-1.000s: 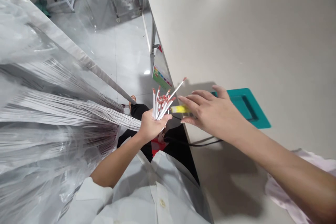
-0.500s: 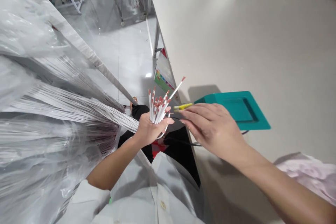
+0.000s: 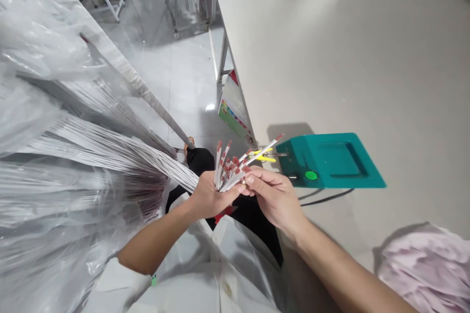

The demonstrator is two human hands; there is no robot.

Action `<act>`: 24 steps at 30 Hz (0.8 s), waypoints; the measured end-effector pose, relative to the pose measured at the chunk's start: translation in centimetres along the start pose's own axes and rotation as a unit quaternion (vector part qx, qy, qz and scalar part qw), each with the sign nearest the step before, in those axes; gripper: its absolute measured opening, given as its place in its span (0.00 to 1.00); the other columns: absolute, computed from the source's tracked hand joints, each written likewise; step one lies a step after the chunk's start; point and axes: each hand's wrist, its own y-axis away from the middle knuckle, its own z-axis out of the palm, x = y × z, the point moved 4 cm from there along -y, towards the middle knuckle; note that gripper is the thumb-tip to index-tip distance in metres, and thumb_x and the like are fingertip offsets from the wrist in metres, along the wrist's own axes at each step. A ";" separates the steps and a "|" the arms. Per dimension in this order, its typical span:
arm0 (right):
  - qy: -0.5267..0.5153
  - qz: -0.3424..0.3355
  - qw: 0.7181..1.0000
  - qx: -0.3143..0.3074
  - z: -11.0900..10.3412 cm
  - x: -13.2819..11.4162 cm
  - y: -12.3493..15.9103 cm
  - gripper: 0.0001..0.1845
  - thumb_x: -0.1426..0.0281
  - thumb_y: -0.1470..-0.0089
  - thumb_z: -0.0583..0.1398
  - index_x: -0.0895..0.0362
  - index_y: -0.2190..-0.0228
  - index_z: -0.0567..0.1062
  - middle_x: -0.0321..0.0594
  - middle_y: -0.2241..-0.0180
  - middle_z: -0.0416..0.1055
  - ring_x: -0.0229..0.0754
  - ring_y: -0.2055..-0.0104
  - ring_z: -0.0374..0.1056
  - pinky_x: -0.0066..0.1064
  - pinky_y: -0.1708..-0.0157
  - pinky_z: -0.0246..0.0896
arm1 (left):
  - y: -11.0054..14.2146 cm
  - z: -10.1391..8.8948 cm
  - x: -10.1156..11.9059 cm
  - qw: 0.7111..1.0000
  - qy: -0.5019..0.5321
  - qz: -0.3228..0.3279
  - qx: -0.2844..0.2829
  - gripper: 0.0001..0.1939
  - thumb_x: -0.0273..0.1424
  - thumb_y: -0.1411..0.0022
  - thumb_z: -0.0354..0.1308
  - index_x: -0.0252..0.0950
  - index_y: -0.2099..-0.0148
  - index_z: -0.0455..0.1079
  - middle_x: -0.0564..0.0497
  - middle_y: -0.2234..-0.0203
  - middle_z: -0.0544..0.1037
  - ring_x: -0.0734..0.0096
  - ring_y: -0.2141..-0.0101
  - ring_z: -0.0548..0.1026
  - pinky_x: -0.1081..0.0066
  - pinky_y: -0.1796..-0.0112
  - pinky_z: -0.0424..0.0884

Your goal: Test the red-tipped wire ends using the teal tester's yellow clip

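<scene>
My left hand (image 3: 209, 198) is gripping a bundle of white wires (image 3: 229, 168) with red tips. My right hand (image 3: 273, 195) is pinching one wire from it, just near of the teal box (image 3: 330, 161) on the table (image 3: 348, 58).

You've got two hands in view, left hand (image 3: 207, 198) and right hand (image 3: 273, 195), one bundle of white wires (image 3: 229, 171) too many to count, one teal box (image 3: 328, 161), one green button (image 3: 311, 175), one pink cloth (image 3: 426, 269).
</scene>
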 end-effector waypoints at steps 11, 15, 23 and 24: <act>0.326 -0.202 0.915 0.128 -0.8 -2.9 1.3 0.09 0.70 0.49 0.60 0.52 0.65 0.78 0.41 0.66 0.73 0.41 0.66 0.70 0.34 0.67 0.69 | -0.6 -1.2 -0.6 0.991 0.005 -0.060 0.119 0.15 0.35 0.51 0.63 0.31 0.62 0.72 0.50 0.75 0.77 0.79 0.82 0.67 0.76 0.78 0.66; 0.326 -0.215 0.918 0.072 0.4 -3.1 0.7 0.05 0.71 0.50 0.61 0.53 0.69 0.78 0.39 0.70 0.75 0.40 0.69 0.71 0.33 0.69 0.68 | -0.7 -0.6 0.0 0.995 -0.025 -0.045 0.088 0.09 0.31 0.52 0.63 0.33 0.68 0.70 0.54 0.80 0.72 0.78 0.81 0.67 0.77 0.77 0.66; 0.302 -0.155 0.932 0.123 0.6 -2.5 0.4 0.06 0.71 0.51 0.60 0.56 0.78 0.74 0.37 0.77 0.71 0.37 0.75 0.66 0.30 0.75 0.63 | -1.1 -0.1 -0.4 0.997 -0.014 -0.027 0.067 0.11 0.29 0.54 0.64 0.33 0.65 0.71 0.52 0.74 0.75 0.73 0.73 0.71 0.76 0.71 0.68; 0.302 -0.154 0.932 0.132 0.5 -2.4 0.4 0.06 0.71 0.51 0.60 0.56 0.78 0.73 0.37 0.78 0.70 0.37 0.75 0.65 0.29 0.75 0.62 | -1.2 -0.1 -0.5 0.998 -0.009 -0.031 0.061 0.11 0.29 0.54 0.65 0.33 0.65 0.72 0.52 0.74 0.75 0.73 0.74 0.72 0.75 0.71 0.69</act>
